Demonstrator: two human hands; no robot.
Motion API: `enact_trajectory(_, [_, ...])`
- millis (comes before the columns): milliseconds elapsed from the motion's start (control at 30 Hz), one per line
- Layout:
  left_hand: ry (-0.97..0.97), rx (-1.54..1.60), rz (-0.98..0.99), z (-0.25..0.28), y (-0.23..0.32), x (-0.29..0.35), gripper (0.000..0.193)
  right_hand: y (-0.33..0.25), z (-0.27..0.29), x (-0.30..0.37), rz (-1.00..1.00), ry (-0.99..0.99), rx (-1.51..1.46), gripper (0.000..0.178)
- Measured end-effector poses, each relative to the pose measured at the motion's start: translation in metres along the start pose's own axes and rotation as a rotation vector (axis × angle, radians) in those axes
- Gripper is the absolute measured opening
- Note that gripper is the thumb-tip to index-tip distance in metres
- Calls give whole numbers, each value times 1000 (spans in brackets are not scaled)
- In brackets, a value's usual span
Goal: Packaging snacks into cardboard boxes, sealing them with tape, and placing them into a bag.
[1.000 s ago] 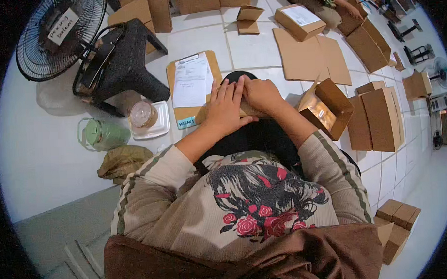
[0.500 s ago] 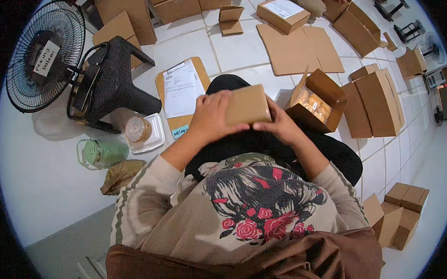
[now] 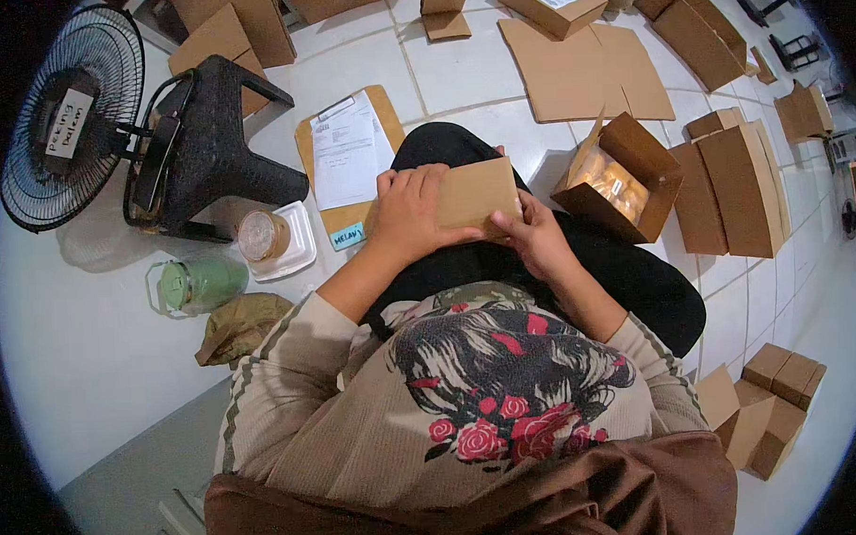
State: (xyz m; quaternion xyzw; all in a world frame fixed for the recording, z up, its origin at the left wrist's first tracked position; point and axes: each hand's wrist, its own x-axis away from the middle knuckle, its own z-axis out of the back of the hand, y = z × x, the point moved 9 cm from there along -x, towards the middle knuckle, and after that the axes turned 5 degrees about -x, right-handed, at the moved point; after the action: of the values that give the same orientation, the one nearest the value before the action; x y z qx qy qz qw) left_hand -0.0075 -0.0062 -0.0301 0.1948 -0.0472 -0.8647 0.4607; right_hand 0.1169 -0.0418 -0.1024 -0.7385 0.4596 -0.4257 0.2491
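Note:
Between both hands, above my lap, is a small brown cardboard box. My left hand wraps around its left end, fingers over the top edge and thumb along the near side. At the lower right corner, my right hand grips it, with the thumb on the face and the other fingers partly hidden behind. A clipboard with white papers lies beyond my left hand. To the right of my right hand stands an open cardboard box, holding clear-wrapped orange-yellow items.
At left are a black fan, a black stool, a lidded cup on a white foam box and a green jug. Flattened cardboard lies ahead; cartons stand right, and small boxes sit lower right.
My right thumb has moved from the box's lower edge onto its face. The box has tilted slightly in my hands, and the whole view has shifted a little.

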Motion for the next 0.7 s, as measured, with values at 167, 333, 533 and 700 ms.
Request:
enact_trajectory(167, [-23,-110,25,-4,-3,-3,69,10,8,-11,-60,122,10,43])
enact_trajectory(333, [-20,-230,13,-9,-3,-5,57,22,19,-23,-64,181,51,37])
enact_trajectory(533, [-296,-106,72,-11,-12,-25,65,17,29,-33,24,204,150,32])
enact_trajectory(700, [-659,240,-93,-15,-5,-30,65,-26,24,-15,390,84,356,34])
